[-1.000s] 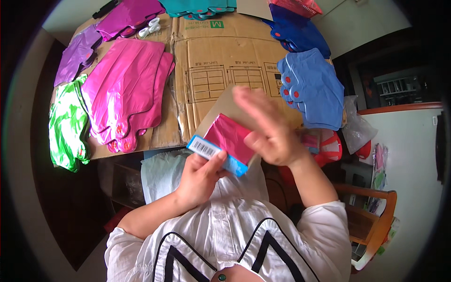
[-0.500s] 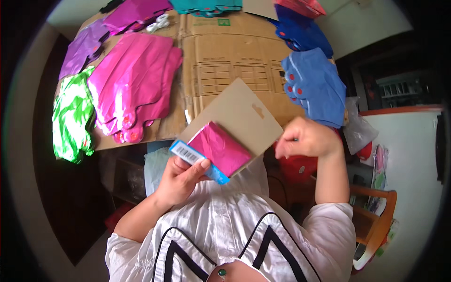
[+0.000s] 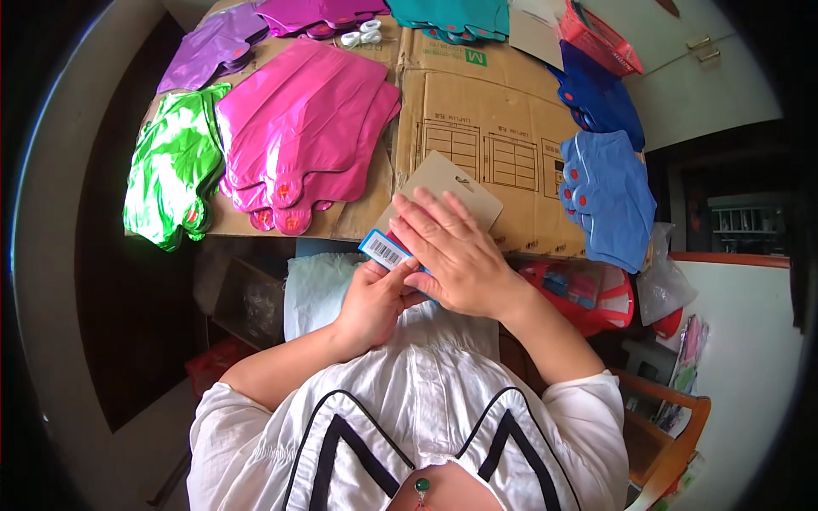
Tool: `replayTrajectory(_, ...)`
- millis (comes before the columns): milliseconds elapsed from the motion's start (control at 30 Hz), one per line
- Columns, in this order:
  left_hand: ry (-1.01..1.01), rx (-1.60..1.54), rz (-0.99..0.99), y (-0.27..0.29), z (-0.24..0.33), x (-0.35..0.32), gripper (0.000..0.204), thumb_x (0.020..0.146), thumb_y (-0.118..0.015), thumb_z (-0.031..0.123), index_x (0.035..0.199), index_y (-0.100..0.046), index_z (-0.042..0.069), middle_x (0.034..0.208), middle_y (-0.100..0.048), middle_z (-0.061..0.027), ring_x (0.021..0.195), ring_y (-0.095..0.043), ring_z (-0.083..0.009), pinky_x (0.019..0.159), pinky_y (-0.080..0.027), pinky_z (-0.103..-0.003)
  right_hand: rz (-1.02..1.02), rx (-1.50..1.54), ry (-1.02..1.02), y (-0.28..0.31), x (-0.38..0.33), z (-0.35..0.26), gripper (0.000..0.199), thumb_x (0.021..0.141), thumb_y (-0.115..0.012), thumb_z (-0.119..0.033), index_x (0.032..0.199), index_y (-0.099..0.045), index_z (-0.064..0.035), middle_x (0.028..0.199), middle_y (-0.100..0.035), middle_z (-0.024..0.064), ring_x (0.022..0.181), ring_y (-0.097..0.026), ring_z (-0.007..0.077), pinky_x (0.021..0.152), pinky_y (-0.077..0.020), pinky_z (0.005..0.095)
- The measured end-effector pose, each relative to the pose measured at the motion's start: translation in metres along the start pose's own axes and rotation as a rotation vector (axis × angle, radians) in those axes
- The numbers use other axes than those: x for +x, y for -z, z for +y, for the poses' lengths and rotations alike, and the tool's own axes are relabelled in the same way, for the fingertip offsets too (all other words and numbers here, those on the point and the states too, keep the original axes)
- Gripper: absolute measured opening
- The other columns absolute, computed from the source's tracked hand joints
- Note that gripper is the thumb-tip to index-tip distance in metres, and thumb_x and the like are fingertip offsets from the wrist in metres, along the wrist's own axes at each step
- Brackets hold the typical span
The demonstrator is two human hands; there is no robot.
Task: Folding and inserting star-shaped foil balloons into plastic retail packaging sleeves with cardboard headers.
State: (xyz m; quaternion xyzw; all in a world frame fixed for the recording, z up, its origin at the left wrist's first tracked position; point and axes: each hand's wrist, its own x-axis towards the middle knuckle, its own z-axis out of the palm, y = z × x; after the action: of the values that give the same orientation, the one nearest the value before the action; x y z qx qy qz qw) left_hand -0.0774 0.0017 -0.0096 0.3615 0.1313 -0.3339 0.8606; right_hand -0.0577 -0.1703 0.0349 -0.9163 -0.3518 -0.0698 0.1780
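In front of my chest, my left hand pinches the lower corner of a grey-brown cardboard hanger card at its blue-edged label with a barcode. My right hand lies flat across the card, its fingers stretched out and its thumb close to my left thumb. Beneath that palm a folded pink foil packet is mostly hidden; a sliver shows beside the label.
Flattened brown cardboard covers the table. Stacks of foil sheets lie on it: pink, green, purple, teal, light blue and dark blue. A red basket stands far right; a wooden chair is lower right.
My right hand has come in from the right, opened from a curled shape and laid itself over the packet and card. The view has shifted, so the table sits further right.
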Motion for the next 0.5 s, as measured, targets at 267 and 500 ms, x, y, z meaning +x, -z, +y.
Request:
replayTrajectory(267, 0.131, -0.134, -0.01, 0.001, 0.007, 0.001, 0.021, 0.1, -0.046, 0.011, 0.114, -0.059, 0.002, 0.103, -0.068, -0.0111, 0.09, -0.069, -0.0229, 0.083, -0.056, -0.04, -0.147, -0.028, -0.047, -0.01, 0.003, 0.005, 0.09, 0.08, -0.064, -0.046, 0.147, -0.029, 0.0019, 0.156, -0.021, 0.02, 0.145, -0.019, 0.0328, 0.119, -0.0102, 0.0472)
replayTrajectory(500, 0.066, -0.016, -0.018, 0.002, 0.006, 0.002, 0.018, 0.099, -0.053, 0.013, 0.113, -0.06, 0.004, 0.101, -0.068, -0.0073, 0.088, -0.068, -0.0181, 0.078, -0.057, -0.035, -0.19, 0.187, -0.074, 0.001, 0.008, 0.013, 0.085, 0.087, -0.06, -0.047, 0.147, -0.027, 0.0035, 0.155, -0.022, 0.0213, 0.145, -0.02, 0.0339, 0.118, -0.0121, 0.0471)
